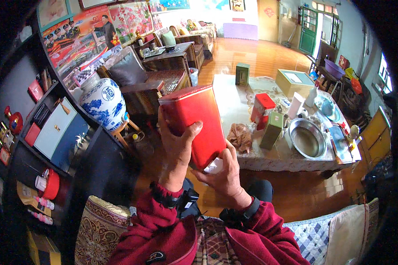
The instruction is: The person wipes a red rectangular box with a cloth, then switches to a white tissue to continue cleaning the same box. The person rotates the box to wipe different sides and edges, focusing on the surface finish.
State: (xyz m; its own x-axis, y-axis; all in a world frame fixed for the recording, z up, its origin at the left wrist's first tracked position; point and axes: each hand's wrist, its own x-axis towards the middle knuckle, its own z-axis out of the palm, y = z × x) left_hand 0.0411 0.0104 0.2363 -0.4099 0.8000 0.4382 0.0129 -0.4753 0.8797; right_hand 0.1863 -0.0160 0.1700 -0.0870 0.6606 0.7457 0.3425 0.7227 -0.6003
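A tall red tin box (200, 129) is held up, tilted, in front of my body. My left hand (177, 145) grips its left side, with the thumb lying across the front face. At the box's lower end, my right hand (222, 169) holds a crumpled white tissue or cloth (214, 165) against the corner. To the right, a smaller red tin (262, 111) and a green tin (272, 130) stand on the cloth-covered table (252, 162), beside a crumpled brown cloth (240, 136).
The table also carries a metal basin (307, 138), a dark green box (242, 74), a wooden box (293, 82) and a white vase (311, 96). A blue-and-white porcelain jar (102, 101) sits on a wooden stool at left, beside dark shelves (96, 145).
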